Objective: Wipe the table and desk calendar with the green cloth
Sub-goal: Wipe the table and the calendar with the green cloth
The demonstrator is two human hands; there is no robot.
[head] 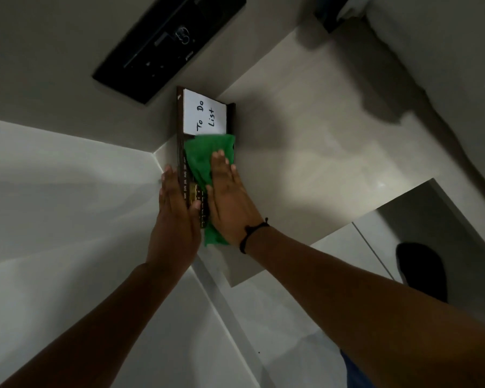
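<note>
R hand [230, 200] presses cloth [205, 158] on calendar [181, 152].

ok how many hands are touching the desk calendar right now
2. The left hand lies flat along the left edge of the dark brown desk calendar; the right hand presses the green cloth flat against its face, below the white "To Do List" sheet.

The pale beige tabletop [305, 152] carries a dark calendar [181, 152] standing near its back edge, close to the wall, beside a black panel [163, 49].
</note>
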